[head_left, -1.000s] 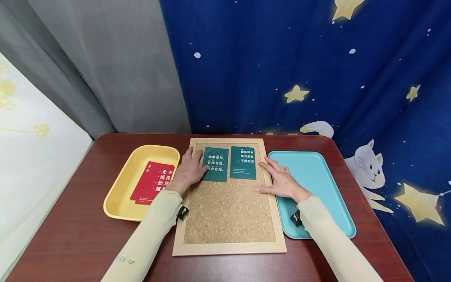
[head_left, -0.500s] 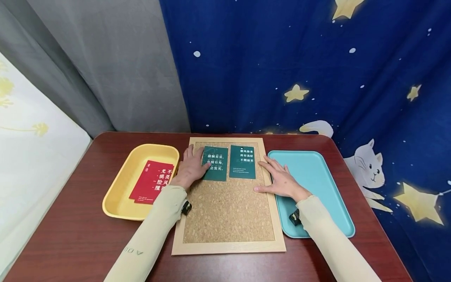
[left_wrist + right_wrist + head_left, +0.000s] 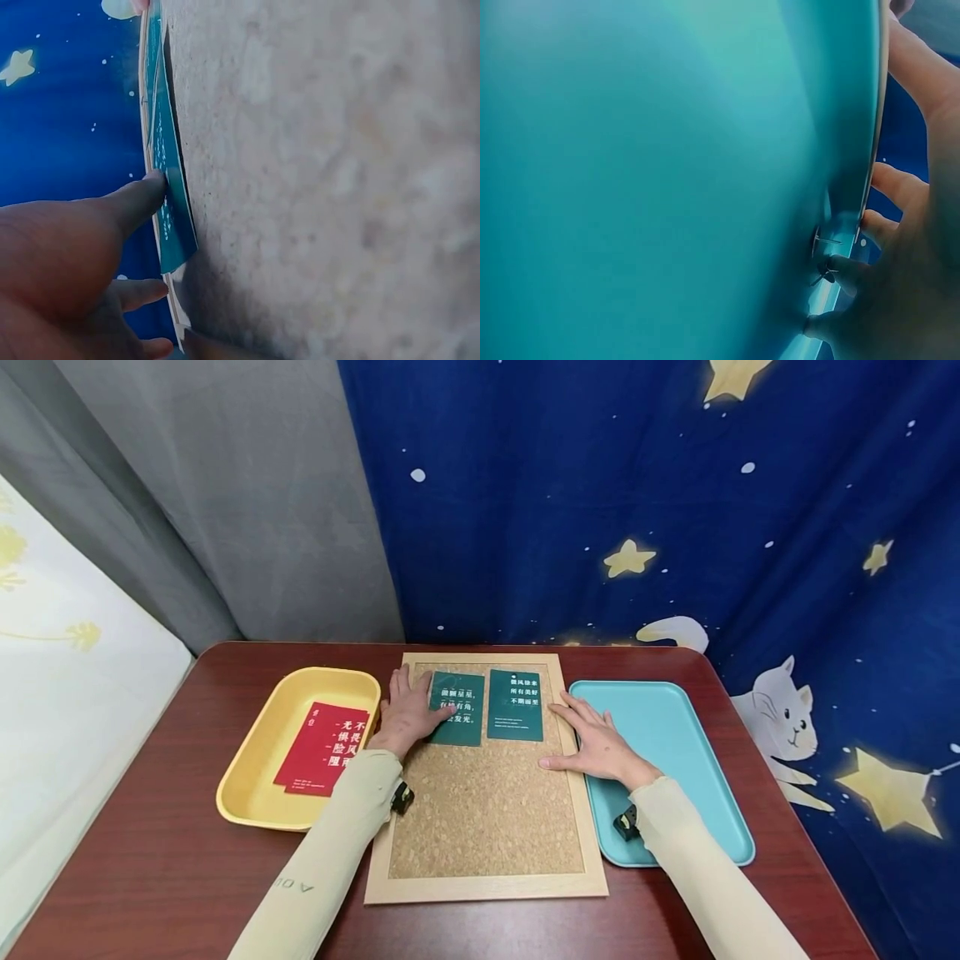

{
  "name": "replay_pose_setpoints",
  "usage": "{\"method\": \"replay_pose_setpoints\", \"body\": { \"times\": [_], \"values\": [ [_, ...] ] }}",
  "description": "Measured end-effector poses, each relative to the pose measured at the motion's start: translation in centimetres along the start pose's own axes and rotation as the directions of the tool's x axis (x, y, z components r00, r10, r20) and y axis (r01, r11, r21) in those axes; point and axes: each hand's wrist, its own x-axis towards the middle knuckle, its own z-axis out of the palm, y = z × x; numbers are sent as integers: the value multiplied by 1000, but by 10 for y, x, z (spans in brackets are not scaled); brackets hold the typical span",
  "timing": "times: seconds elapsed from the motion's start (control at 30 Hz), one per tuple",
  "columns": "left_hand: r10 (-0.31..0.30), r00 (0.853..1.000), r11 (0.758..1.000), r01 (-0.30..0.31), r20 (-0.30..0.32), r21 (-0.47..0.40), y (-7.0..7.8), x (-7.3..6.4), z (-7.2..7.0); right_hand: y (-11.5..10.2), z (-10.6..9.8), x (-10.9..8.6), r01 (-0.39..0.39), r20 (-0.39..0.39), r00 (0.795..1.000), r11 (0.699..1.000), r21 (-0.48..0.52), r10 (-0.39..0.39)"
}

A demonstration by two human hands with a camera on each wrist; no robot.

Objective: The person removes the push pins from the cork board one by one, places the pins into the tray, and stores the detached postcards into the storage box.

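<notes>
In the head view, two dark green cards lie side by side near the top of a wood-framed cork board (image 3: 487,814). My left hand (image 3: 407,714) rests over the board's left frame, thumb on the left green card (image 3: 456,693) and fingers spread. The left wrist view shows that thumb (image 3: 146,196) touching the card, whose lower edge lifts slightly off the cork. A small dot, perhaps a pin, marks the top of the right green card (image 3: 514,714). My right hand (image 3: 600,745) spreads over the board's right frame, thumb pointing at the cork; it holds nothing.
A yellow tray (image 3: 251,777) with red cards (image 3: 322,747) stands left of the board. To the right lies a blue tray (image 3: 675,735); in the right wrist view, small thumbtacks (image 3: 816,241) are at its edge. Curtains hang behind the table (image 3: 150,827).
My left thumb has slid a little further right over the left green card, and the left forearm has shifted right. The right hand stays in place.
</notes>
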Motion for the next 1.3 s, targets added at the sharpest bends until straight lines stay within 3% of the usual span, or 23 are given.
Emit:
{"method": "replay_pose_setpoints", "body": {
  "times": [0.23, 0.43, 0.87, 1.3],
  "values": [
    [-10, 1000, 1000, 10, 20, -6, 1, 2, 1, 0, 0, -1, 3, -4, 1000, 1000, 4, -3],
    [-34, 999, 993, 35, 19, -109, 3, 4, 1, 2, 1, -1, 1, -5, 1000, 1000, 13, -1],
    [-85, 995, 966, 69, -55, -250, 9, 6, 5, 3, 2, 0, 1, -5, 1000, 1000, 21, -1],
    [-84, 990, 956, 48, -112, -290, 5, 0, 6, 0, 0, 0, -6, 1, 1000, 999, 31, 6]
  ]
}}
